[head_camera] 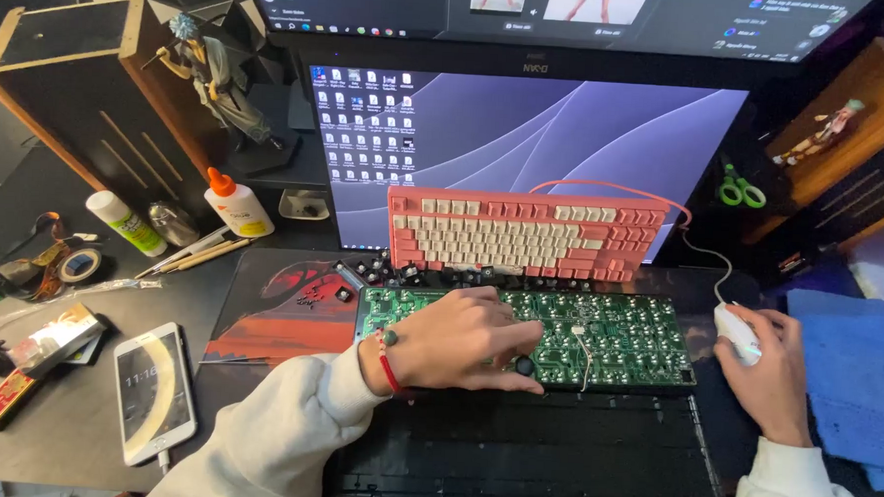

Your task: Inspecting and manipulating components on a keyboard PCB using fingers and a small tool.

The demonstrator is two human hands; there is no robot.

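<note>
my left hand (458,341) lies palm down on the green circuit board (617,336), fingers loosely curled and spread over its left half, pressing on it, not clamped round anything. a red cord sits at that wrist. my right hand (770,367) is off the board's right end, cupped over the white mouse (734,331), fingers draped on top of it.

the board lies flat on the worktop, just beyond a black keyboard case (552,452) that sits nearer me under my left wrist. its long axis runs side to side, from my left hand toward my right, with the component side up. to do this well, i judge, i should keep the left palm's weight even so the board stays flat and does not rock, and keep fingertips off the thin white wire (585,352) just right of my fingers.

beyond my left hand a pink keyboard (522,232) leans upright against the monitor (586,126), long axis likewise side to side, loose black switches (431,273) scattered at its foot. further left of my left hand: a red mat (270,311), a phone (153,390), a glue bottle (235,202), a figurine (216,75). right of my right hand, a blue cloth (859,371).
</note>
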